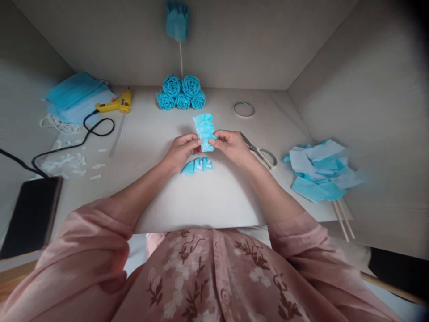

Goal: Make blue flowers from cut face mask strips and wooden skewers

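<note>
A folded light-blue fabric strip is held up over the middle of the table, its layers stepped one above another. My left hand pinches its lower left edge between thumb and fingers. From the other side, my right hand grips the lower right edge, thumb on top. Just below the hands, several small blue fabric pieces with white strips on them lie on the table. Scissors with pale handles rest beside my right hand, partly behind the wrist.
Rolled blue fabric roses are stacked at the back, near a blue flower on a stick. Left are face masks, a yellow glue gun, white scraps and a phone. Right: a tape ring, cut fabric, sticks.
</note>
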Available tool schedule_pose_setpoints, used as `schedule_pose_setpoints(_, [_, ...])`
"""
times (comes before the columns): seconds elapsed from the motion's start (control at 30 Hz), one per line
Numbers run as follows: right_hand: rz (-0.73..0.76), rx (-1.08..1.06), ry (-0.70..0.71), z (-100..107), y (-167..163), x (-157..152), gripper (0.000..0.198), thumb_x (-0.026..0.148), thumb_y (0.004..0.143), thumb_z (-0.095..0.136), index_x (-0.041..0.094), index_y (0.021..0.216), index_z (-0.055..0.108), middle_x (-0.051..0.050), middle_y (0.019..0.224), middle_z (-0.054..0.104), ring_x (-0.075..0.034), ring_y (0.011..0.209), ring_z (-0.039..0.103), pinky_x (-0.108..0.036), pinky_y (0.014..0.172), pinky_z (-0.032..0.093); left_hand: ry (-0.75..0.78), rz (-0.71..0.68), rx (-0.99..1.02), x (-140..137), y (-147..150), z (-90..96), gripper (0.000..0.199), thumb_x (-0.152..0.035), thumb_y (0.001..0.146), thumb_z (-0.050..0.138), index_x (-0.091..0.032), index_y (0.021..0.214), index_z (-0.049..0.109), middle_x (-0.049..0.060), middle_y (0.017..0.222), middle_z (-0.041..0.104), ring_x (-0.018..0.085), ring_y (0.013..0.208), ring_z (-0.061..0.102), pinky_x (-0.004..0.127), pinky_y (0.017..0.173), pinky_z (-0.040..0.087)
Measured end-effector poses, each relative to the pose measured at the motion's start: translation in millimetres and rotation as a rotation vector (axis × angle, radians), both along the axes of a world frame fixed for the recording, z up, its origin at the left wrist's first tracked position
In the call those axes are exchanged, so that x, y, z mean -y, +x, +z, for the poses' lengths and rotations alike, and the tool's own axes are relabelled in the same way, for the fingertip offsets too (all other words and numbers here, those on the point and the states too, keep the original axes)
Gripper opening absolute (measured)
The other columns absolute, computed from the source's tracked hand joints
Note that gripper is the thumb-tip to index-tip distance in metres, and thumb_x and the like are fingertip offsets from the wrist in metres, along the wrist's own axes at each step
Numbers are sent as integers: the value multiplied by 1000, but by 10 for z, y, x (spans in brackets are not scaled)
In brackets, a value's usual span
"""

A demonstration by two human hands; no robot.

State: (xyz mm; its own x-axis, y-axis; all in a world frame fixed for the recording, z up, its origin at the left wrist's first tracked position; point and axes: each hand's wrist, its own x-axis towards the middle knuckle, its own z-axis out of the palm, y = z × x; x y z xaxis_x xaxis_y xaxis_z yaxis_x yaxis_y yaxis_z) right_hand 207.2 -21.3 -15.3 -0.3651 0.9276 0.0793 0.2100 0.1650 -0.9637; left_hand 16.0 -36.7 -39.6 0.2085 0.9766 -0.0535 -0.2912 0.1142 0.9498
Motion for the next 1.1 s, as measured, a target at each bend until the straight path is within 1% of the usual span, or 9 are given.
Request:
schedule_pose_setpoints(0.1, [16, -83, -50, -4, 18, -2, 57, 78, 73, 69, 21, 76, 68, -1, 80, 66, -17, 82, 57, -31, 85, 46, -2, 36, 8, -8, -25, 21, 21, -31, 72, 79, -17, 70, 63, -1, 66, 61, 11, 65, 57, 25, 65, 46])
schedule_pose_setpoints(0.2, [24, -139, -64, 1, 22, 10, 55, 76, 79, 66, 21, 80, 70, -1, 84, 67, -17, 87, 59, -31, 92, 46, 10, 62, 8, -23, -49, 5, 21, -31, 73, 78, -17, 71, 63, -1, 66, 61, 11, 65, 57, 24, 64, 45])
schedule_pose_setpoints(0.27, [31, -153, -76, -3, 8, 20, 50, 71, 78, 70, 20, 81, 69, -1, 83, 66, -16, 85, 58, -30, 89, 45, 36, 61, -5, -29, -53, -19, 21, -31, 74, 78, -16, 70, 64, -1, 65, 63, 10, 63, 57, 24, 64, 45])
schedule_pose_setpoints(0.37, [9, -152, -98, -32, -18, 23, 44, 61, 73, 78, 20, 75, 64, 2, 74, 58, -13, 74, 51, -28, 77, 41, 69, 49, -16, -31, -49, -34, 22, -33, 74, 78, -16, 70, 65, 0, 65, 64, 9, 61, 57, 23, 63, 44])
schedule_pose_setpoints(0.53, [-65, -128, -63, -91, -32, 5, 40, 54, 72, 77, 20, 68, 57, 5, 67, 49, -11, 67, 42, -27, 68, 34, 49, 46, 47, -28, -52, 17, 32, -46, 75, 75, -16, 81, 68, 2, 73, 67, 13, 65, 63, 26, 61, 48])
schedule_pose_setpoints(0.77, [-74, -78, -61, -82, -55, 28, 43, 58, 71, 78, 20, 66, 58, 4, 66, 50, -12, 66, 43, -28, 68, 36, 156, 99, -179, -42, -77, -10, 39, -53, 73, 80, -18, 69, 65, 0, 63, 64, 12, 61, 57, 25, 65, 47])
schedule_pose_setpoints(0.93, [-46, -120, -49, -79, -69, 33, 45, 65, 79, 68, 20, 77, 68, 0, 78, 65, -16, 78, 57, -30, 81, 45, 175, 134, -214, -65, -91, -11, 41, -56, 70, 80, -19, 63, 63, 0, 60, 62, 12, 59, 54, 26, 63, 45])
schedule_pose_setpoints(1.0, [-29, -126, -62, -100, -83, 32, 46, 65, 76, 72, 20, 79, 69, -1, 80, 67, -16, 79, 58, -30, 81, 45, 180, 127, -225, -70, -91, -9, 42, -57, 69, 81, -19, 63, 63, 0, 60, 62, 12, 59, 54, 26, 63, 45])
schedule_pose_setpoints(1.1, [-22, -92, -65, -144, -106, 21, 48, 65, 69, 77, 19, 75, 65, 2, 73, 63, -14, 71, 52, -28, 73, 43, 187, 106, -235, -79, -91, -21, 43, -57, 67, 81, -19, 63, 62, -1, 60, 61, 12, 60, 54, 26, 64, 46])
